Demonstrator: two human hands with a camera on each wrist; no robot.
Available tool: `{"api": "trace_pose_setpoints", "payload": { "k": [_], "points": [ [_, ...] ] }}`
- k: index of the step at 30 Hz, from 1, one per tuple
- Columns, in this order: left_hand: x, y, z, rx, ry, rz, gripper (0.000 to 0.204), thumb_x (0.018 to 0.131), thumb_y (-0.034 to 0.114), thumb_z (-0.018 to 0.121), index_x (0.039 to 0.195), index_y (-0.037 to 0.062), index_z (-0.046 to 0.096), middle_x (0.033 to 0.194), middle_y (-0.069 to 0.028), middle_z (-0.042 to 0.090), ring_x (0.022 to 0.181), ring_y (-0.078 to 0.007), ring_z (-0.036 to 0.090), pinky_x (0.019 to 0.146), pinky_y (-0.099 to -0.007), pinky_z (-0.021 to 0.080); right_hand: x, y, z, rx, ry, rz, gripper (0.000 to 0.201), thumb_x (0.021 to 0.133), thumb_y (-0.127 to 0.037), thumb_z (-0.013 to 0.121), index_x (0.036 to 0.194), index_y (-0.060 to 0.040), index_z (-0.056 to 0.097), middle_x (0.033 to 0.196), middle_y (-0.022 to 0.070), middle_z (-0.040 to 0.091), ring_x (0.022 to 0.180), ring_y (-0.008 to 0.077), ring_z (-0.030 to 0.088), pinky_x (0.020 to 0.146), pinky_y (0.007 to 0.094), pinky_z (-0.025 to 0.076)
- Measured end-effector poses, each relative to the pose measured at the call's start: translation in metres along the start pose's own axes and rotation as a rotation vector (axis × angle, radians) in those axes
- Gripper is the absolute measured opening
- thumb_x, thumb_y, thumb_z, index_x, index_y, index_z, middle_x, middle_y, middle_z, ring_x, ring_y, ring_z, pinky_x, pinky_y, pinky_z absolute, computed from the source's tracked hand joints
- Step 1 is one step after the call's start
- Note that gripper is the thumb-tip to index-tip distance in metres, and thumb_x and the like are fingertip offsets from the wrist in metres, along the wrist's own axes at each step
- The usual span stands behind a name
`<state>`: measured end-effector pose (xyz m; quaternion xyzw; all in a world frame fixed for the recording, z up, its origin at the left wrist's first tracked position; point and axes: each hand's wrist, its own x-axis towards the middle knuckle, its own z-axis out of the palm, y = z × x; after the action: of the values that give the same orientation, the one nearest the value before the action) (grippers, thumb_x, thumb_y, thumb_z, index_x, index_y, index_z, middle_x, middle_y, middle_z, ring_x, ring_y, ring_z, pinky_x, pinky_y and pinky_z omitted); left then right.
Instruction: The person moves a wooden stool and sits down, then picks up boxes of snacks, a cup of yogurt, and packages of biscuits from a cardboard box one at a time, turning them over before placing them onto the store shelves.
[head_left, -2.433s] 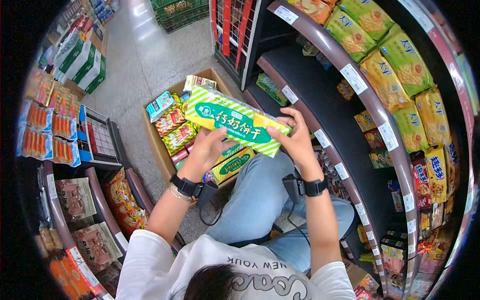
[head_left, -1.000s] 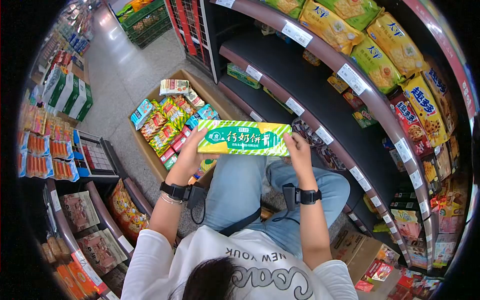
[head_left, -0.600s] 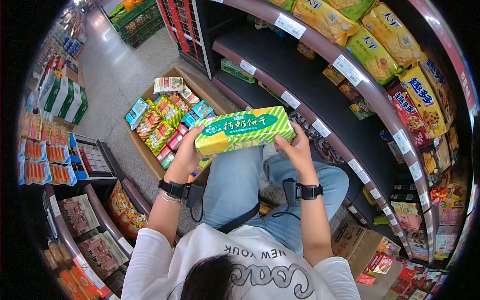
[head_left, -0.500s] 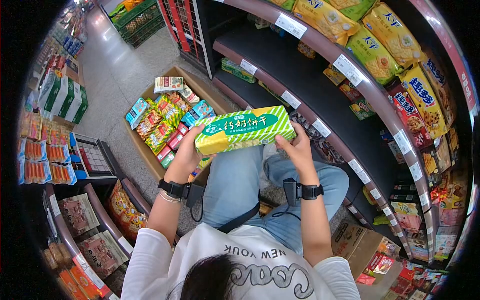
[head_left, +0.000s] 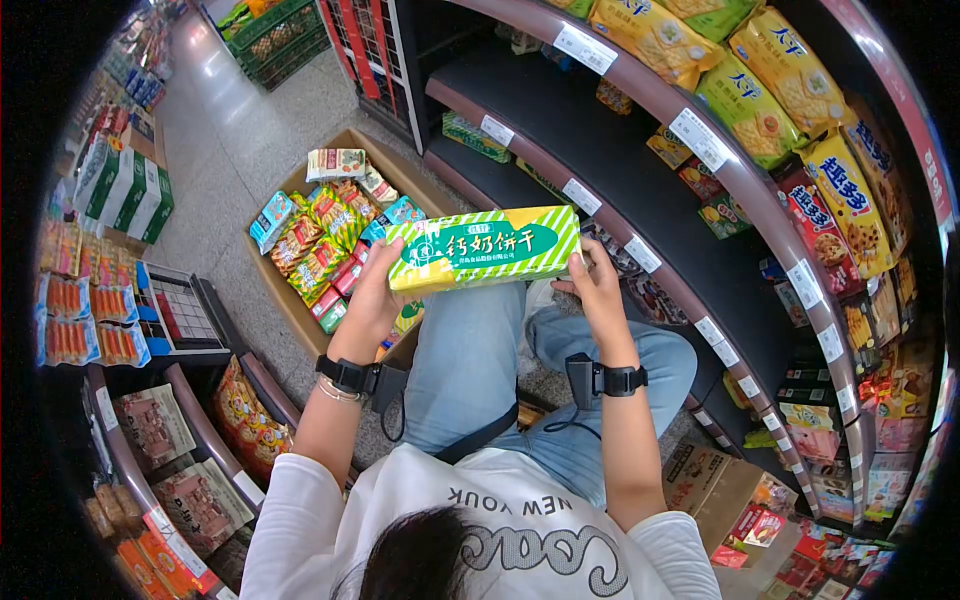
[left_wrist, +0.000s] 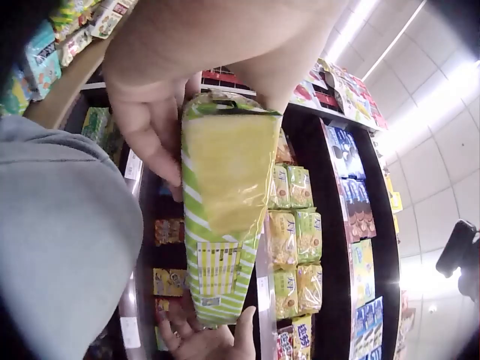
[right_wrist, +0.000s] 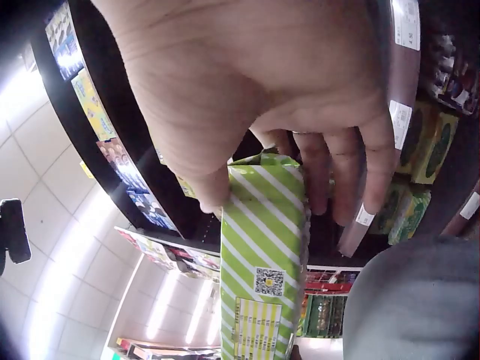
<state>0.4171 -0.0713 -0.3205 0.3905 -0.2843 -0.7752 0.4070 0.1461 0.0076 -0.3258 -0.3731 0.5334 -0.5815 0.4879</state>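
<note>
I see the biscuit pack (head_left: 485, 245) held over the jeans (head_left: 468, 360), now turned to show more of its lettered front and less of its long side. Left hand (head_left: 374, 295) and right hand (head_left: 602, 302) each grip an end, so I judge the turning secure.

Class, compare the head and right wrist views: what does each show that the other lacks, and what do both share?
Only the head view shows the white T-shirt and the open box of snacks. Only the right wrist view shows the ceiling and a square code on the striped packet. Both show that packet, the right hand and the jeans.
</note>
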Motion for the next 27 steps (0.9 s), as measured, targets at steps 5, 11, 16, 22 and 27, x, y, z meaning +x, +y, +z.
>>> {"api": "trace_pose_setpoints", "payload": {
  "k": [5, 11, 16, 22, 27],
  "points": [
    [0.000, 0.003, -0.007, -0.031, -0.031, 0.031, 0.044, 0.091, 0.029, 0.054, 0.127, 0.0082, 0.040, 0.116, -0.0061, 0.057, 0.105, -0.0194, 0.058, 0.088, -0.0408, 0.049, 0.003, 0.013, -0.003, -0.045, -0.051, 0.008, 0.039, 0.087, -0.023, 0.064, 0.117, -0.0037, 0.047, 0.103, 0.0029, 0.059, 0.088, 0.0089, 0.056, 0.067, 0.0220, 0.047],
    [0.014, 0.009, -0.018, -0.056, 0.032, 0.025, 0.045, 0.089, 0.022, 0.059, 0.125, 0.0031, 0.041, 0.115, -0.0083, 0.057, 0.104, -0.0185, 0.058, 0.088, -0.0370, 0.049, 0.007, 0.007, 0.007, -0.134, -0.015, 0.162, 0.042, 0.087, -0.027, 0.064, 0.117, -0.0024, 0.046, 0.096, 0.0021, 0.064, 0.080, 0.0065, 0.058, 0.060, 0.0198, 0.043],
    [0.044, 0.015, -0.032, -0.070, 0.046, 0.078, 0.044, 0.084, 0.007, 0.064, 0.122, -0.0003, 0.042, 0.114, -0.0114, 0.056, 0.104, -0.0202, 0.058, 0.089, -0.0356, 0.048, 0.039, 0.006, 0.021, -0.185, -0.031, 0.240, 0.036, 0.088, -0.028, 0.062, 0.111, -0.0022, 0.053, 0.091, 0.0009, 0.065, 0.076, 0.0051, 0.058, 0.059, 0.0198, 0.044],
    [0.108, 0.032, -0.060, 0.056, 0.014, 0.154, 0.053, 0.083, 0.005, 0.063, 0.130, -0.0041, 0.039, 0.118, -0.0099, 0.055, 0.106, -0.0167, 0.055, 0.090, -0.0293, 0.045, 0.115, 0.028, 0.032, -0.249, -0.169, 0.119, 0.039, 0.088, -0.024, 0.062, 0.115, 0.0014, 0.050, 0.101, 0.0061, 0.063, 0.088, 0.0105, 0.059, 0.074, 0.0243, 0.046],
    [0.190, 0.023, -0.097, 0.439, 0.037, 0.239, 0.050, 0.084, 0.016, 0.066, 0.125, -0.0033, 0.047, 0.116, -0.0123, 0.057, 0.107, -0.0168, 0.054, 0.091, -0.0289, 0.042, 0.175, 0.072, 0.035, -0.522, -0.235, 0.109, 0.042, 0.088, -0.021, 0.062, 0.117, 0.0049, 0.048, 0.109, 0.0136, 0.062, 0.097, 0.0168, 0.060, 0.082, 0.0286, 0.046]
  ]
}}
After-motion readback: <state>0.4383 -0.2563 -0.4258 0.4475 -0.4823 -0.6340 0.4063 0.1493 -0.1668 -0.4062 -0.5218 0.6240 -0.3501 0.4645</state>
